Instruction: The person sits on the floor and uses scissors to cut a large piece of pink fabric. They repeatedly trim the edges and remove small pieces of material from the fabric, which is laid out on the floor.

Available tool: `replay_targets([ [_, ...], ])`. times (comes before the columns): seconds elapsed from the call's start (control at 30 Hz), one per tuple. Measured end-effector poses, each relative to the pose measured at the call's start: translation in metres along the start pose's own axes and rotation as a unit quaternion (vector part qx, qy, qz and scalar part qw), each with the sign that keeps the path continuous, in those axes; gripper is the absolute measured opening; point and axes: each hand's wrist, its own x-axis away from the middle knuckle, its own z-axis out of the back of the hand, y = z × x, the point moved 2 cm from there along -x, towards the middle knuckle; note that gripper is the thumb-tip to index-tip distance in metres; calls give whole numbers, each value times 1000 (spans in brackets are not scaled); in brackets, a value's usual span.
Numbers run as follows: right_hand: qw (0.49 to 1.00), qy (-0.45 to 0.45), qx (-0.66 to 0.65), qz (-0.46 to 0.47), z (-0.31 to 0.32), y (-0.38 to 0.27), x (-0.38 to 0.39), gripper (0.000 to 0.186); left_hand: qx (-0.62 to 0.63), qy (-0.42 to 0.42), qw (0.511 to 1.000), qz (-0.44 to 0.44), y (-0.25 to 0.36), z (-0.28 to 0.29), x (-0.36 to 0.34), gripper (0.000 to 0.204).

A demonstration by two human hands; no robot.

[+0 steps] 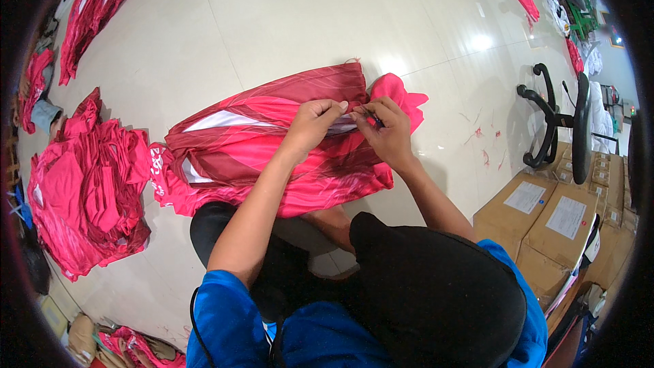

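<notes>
A red and maroon garment (pixel 293 187) with white panels lies spread on the floor in front of me, its folds running left to right. Above its right end, my left hand (pixel 315 125) is closed, pinching the garment's edge between thumb and fingertips. Close beside it, the fingers of my right hand (pixel 390 131) curl around a small dark tool (pixel 374 122) that looks like thread snips, mostly hidden in the palm. The two sets of fingertips nearly meet at the cloth.
A heap of red garments (pixel 92 191) sits at the left, and another red pile (pixel 102 7) at the far left. Loose red threads (pixel 479 133) lie on the tiled floor. Cardboard boxes (pixel 528 208) and a black swivel chair (pixel 579 126) stand at the right. Another person's hand (pixel 54 126) shows at the left.
</notes>
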Motion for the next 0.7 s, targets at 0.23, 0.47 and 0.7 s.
replay_targets([
  [0.23,984,-42,-106,-140,-1,15,-1,16,-28,-8,1000,4,1,1,1,33],
  [0.47,983,-33,-126,-130,-3,-5,-3,18,-38,-17,999,7,-1,4,0,31],
  [0.7,961,-71,-164,-211,-4,0,-2,20,-50,-14,999,-3,-1,3,0,30],
])
